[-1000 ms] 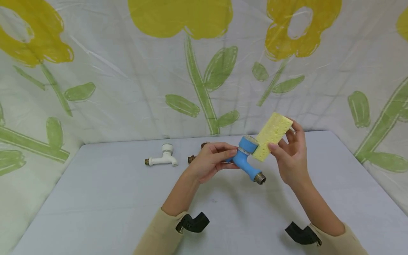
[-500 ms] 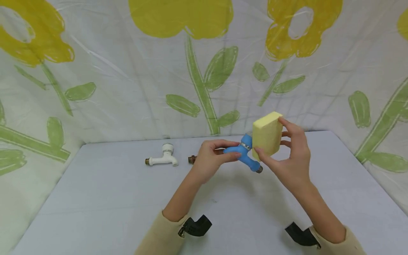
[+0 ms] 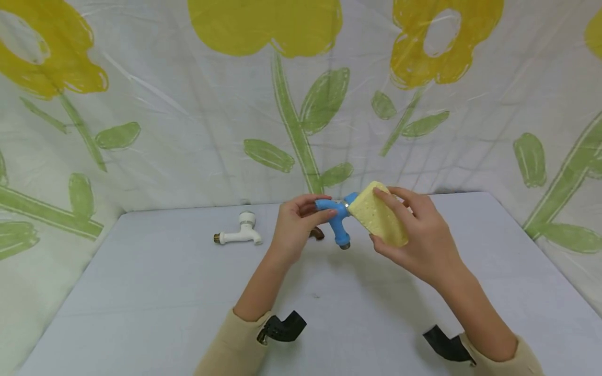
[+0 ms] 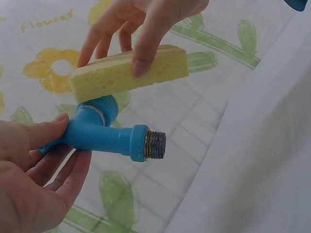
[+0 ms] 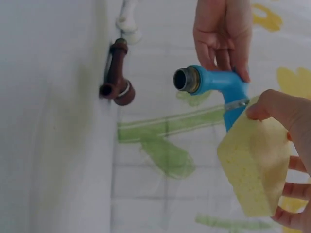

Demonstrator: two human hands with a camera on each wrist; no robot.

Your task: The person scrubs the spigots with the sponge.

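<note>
Between thumb and fingers, my left hand (image 3: 292, 224) pinches a blue faucet (image 3: 337, 222) by its spout end, up off the table. The faucet's threaded metal inlet (image 4: 155, 144) points away from that hand. My right hand (image 3: 423, 235) grips a yellow sponge (image 3: 378, 214), thumb on one side and fingers on the other. The sponge lies against the faucet's round blue knob (image 4: 108, 108) and partly covers it in the head view. Behind the left hand, a brown faucet (image 5: 116, 73) lies on the table, mostly hidden in the head view.
A white faucet (image 3: 242, 230) lies on the pale table (image 3: 164, 292) left of my hands. A white curtain (image 3: 188, 104) with painted yellow flowers hangs along the table's back edge. Each sleeve carries a black curved piece, such as the left one (image 3: 284, 328).
The blue faucet has turned in my left hand and shifted left, its inlet now pointing down. My right hand has followed leftward, tilting the sponge against the knob. More of the brown faucet's lower end shows.
</note>
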